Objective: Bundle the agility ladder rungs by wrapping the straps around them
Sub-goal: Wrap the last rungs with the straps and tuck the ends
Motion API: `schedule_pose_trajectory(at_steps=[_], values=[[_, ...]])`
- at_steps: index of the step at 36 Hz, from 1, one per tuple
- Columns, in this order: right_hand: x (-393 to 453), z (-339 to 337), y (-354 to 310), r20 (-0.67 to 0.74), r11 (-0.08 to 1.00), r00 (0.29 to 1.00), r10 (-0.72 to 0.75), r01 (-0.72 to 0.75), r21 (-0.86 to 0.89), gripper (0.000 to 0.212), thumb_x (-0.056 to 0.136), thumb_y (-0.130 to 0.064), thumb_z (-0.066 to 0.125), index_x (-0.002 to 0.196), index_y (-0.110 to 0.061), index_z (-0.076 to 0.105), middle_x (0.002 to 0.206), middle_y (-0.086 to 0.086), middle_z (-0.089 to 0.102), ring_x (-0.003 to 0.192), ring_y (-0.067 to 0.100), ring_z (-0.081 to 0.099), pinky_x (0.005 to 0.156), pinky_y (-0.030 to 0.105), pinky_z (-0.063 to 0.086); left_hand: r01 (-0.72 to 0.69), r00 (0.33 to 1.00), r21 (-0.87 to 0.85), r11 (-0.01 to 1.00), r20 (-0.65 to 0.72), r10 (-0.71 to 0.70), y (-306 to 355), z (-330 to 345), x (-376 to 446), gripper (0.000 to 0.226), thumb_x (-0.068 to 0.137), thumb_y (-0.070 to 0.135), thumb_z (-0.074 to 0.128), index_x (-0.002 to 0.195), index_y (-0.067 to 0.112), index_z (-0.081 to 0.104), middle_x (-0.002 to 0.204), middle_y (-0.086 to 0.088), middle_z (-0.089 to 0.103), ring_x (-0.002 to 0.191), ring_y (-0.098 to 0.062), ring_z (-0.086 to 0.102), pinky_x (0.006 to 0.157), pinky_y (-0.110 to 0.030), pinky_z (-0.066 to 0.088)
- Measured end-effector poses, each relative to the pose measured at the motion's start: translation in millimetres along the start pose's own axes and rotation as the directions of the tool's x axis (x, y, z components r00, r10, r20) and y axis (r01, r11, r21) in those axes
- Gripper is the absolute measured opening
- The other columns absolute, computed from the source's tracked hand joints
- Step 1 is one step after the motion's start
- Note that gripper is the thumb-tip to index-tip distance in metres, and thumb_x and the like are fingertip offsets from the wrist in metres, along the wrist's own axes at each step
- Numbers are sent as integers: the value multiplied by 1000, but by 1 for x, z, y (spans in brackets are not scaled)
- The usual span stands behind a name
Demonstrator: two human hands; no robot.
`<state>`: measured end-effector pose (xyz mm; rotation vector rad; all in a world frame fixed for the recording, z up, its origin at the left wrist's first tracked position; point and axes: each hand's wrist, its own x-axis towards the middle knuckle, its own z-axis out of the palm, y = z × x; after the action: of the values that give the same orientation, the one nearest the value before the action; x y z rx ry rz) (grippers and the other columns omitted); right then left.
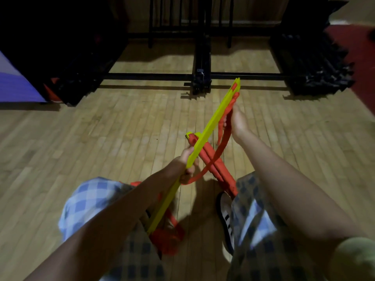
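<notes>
A long yellow ladder rung slants from my lap up toward the upper right, above the floor. My left hand grips it near its middle. A second bunch of rungs wrapped in orange strap crosses under it, from a yellow tip down to my right knee. My right hand holds the upper stretch of the long rung and pinches the orange strap, which loops down past my left hand. More orange strap is bunched at the rung's lower end in my lap.
I sit over a wooden floor in checked shorts, with a black and white shoe below the rungs. A black metal frame and dark stacked items stand ahead. A purple panel is at the left.
</notes>
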<state>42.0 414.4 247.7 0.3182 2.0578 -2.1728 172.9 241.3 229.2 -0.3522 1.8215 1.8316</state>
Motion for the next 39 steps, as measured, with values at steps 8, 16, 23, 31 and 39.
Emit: schedule_pose_trajectory(at_steps=[8, 16, 23, 31, 39], values=[[-6, -1, 1, -102, 998, 995, -2, -4, -61, 46, 103, -41, 29, 70, -17, 51, 59, 0, 51, 51, 12, 51, 50, 22, 43, -64, 996, 143, 988, -45, 71, -5, -7, 1, 35, 96, 47, 53, 87, 14, 58, 68, -1, 51, 47, -12, 52, 47, -22, 40], [-22, 0, 0, -52, 986, 996, -72, 63, -155, 45, 103, -38, 31, 69, -18, 52, 62, 1, 54, 55, 13, 53, 56, 25, 45, -30, 995, 46, 999, 95, 25, 0, -13, -16, 19, 96, 29, 59, 107, 14, 55, 80, -13, 68, 67, -29, 70, 56, -33, 56], [-27, 1, 6, 5, 997, 999, -47, 48, -65, 52, 103, -43, 32, 64, -16, 54, 53, 4, 53, 47, 16, 50, 53, 27, 43, 2, 984, 38, 999, 179, -9, 1, -16, -20, 15, 98, 28, 54, 108, 16, 52, 70, -15, 70, 64, -30, 71, 63, -36, 60], [-37, 8, 16, 199, 966, 980, -12, 63, -250, 55, 102, -45, 30, 70, -9, 57, 60, 11, 59, 51, 20, 56, 55, 28, 48, -70, 996, 23, 997, 54, 69, -5, -24, -11, 21, 100, 29, 50, 108, 10, 53, 64, -10, 56, 47, -22, 58, 48, -28, 51], [-56, 29, 31, 272, 903, 962, -1, 117, -413, 52, 104, -27, 34, 59, -10, 55, 56, 8, 53, 42, 10, 45, 49, 19, 38, 141, 982, -182, 973, -99, -160, -4, -31, 1, 57, 100, 56, 33, 90, 7, 60, 65, -13, 57, 45, -21, 55, 50, -28, 49]])
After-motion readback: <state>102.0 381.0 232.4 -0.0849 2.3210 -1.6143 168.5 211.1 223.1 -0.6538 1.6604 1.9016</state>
